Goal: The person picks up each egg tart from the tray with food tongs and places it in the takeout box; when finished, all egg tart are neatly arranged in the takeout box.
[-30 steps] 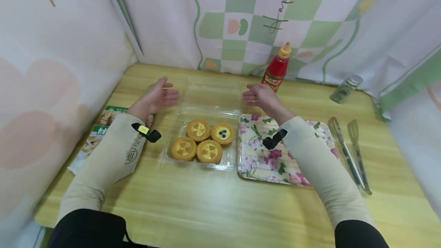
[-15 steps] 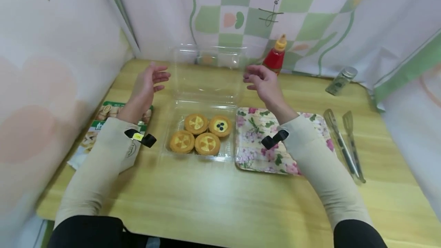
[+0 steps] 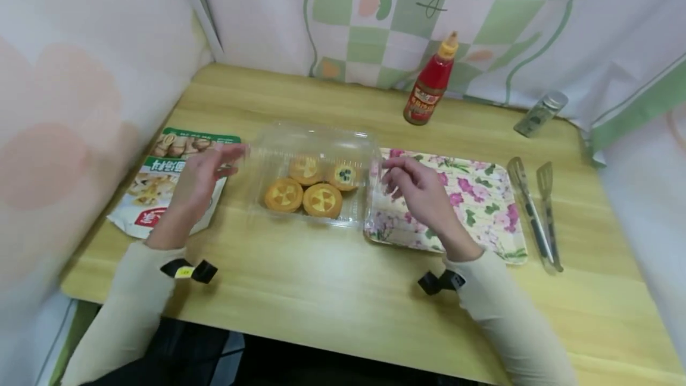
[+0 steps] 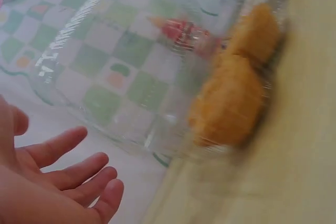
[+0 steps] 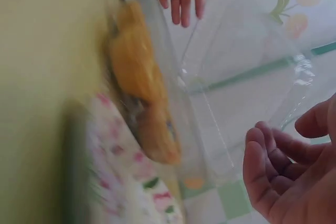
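Note:
A clear plastic clamshell box [image 3: 252, 210] holds several round egg tarts [image 3: 323, 200]. Its hinged lid [image 3: 321, 136] stands partly lowered, tilted over the tarts at the back. My left hand [image 3: 200, 177] is at the lid's left side, its fingers spread and fairly straight; in the left wrist view they look just apart from the plastic. On the other side, my right hand [image 3: 420, 195] hovers above the floral tray [image 3: 482, 207], fingers loosely bent near the lid's right edge. Whether those fingertips touch the lid, I cannot tell.
A printed food bag [image 3: 155, 189] lies under my left hand. Behind the tray stands a red sauce bottle [image 3: 426, 88] with a yellow cap. A small glass shaker [image 3: 541, 114] lies at the back right, and metal tongs [image 3: 536, 213] rest right of the tray.
The lid has swung from lying back, through upright, to leaning forward over the tarts. Both hands have come nearer my body along its sides. The head view has shifted slightly.

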A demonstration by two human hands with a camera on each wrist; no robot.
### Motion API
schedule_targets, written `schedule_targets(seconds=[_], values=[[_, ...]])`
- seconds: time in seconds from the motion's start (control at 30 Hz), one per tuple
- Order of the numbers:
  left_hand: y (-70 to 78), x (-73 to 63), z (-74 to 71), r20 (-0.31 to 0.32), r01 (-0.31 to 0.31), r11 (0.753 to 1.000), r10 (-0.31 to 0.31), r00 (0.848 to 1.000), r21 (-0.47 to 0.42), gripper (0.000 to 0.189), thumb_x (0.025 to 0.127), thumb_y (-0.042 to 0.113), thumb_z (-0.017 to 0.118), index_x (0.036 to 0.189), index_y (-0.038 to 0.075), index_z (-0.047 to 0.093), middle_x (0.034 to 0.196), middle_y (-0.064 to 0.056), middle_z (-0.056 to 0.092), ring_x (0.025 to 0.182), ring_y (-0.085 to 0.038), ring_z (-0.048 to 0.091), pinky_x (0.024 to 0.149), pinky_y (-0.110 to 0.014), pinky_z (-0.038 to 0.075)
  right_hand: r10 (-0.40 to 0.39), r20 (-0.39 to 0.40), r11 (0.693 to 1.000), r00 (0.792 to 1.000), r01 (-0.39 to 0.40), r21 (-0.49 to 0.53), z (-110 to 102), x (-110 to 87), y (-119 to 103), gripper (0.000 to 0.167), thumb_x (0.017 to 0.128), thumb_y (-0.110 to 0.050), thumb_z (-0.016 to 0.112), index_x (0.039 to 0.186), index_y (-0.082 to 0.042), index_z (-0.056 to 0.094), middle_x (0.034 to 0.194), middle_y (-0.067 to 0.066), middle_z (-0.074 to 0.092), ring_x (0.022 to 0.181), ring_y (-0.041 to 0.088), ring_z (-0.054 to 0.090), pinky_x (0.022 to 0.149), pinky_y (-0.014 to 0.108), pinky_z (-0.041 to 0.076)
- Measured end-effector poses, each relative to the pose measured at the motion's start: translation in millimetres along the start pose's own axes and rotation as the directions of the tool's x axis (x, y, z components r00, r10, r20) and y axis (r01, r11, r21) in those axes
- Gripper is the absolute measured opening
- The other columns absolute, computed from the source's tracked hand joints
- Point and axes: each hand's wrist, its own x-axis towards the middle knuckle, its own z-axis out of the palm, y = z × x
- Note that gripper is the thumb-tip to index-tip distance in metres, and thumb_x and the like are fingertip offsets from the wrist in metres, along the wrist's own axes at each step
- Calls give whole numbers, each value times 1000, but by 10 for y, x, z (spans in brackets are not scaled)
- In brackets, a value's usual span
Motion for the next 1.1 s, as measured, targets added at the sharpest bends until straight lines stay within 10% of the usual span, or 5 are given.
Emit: schedule_targets(seconds=[0.13,0.27,0.47,0.8,1.1], values=[[-158,-263,63,44,-36,957,24,999,289,48,107,36,34,139,6,53,142,-15,53,123,-37,53,104,-53,38,53,91,996,994,-46,-78,96,-328,42,32,100,-11,52,129,-2,58,93,11,68,75,25,62,63,34,55],[-280,-412,188,46,-64,936,51,998,345,41,106,23,41,141,4,50,142,-17,52,127,-36,50,102,-52,41,-3,93,978,996,22,-210,167,-489,77,33,94,-10,60,127,-3,60,80,4,67,65,18,59,53,29,49],[-366,-497,381,-12,6,954,-2,1000,300,40,102,19,50,142,10,49,125,-17,61,112,-30,60,91,-42,50,-13,10,958,1000,15,-288,211,-532,142,27,93,-13,64,119,-6,61,75,2,67,59,14,58,51,28,48],[-302,-494,521,32,191,980,-193,981,46,42,99,8,45,140,14,41,78,-13,62,62,-20,60,56,-28,50,293,90,948,952,-301,107,267,-642,111,33,92,-3,60,121,-2,45,83,25,65,55,23,60,51,36,52],[-327,-497,590,-5,275,939,-282,959,-208,43,96,4,46,136,18,42,68,-1,58,58,-12,52,54,-24,44,321,101,913,942,-336,230,287,-617,113,34,88,6,60,117,5,43,75,6,54,71,28,64,64,32,55]])
